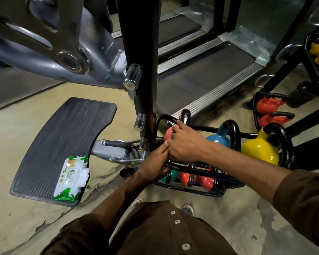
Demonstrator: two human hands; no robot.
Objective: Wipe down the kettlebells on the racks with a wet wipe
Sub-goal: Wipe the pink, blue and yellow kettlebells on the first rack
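The pack of wet wipes [72, 178] lay well to the left of the fingers, on the ribbed footplate [63, 144] of the exercise machine, its lid shut; it sat near the plate's front edge, where a nudge could knock it to the floor.

The left hand [153, 165] reached forward and down, its fingers [163, 147] stretched toward the pink kettlebell [168, 134] at the left end of the rack's [191, 189] upper row, seemingly loose rather than clamped. Whether a wipe lay under them could not be told.

The right hand [187, 144] came across from the right, palm down over that same bell, its fingers [179, 126] curled onto the body just below the black handle; whether they truly gripped was unclear. No wipe showed here either.

The bell stood tight against the machine's black upright, so fingers might have been pinched between the two, or the bell might have rolled off its rails if pushed hard.

Right of the fingers stood the blue kettlebell [219, 138] and the yellow kettlebell [259, 149]; smaller bells sat on the row below.
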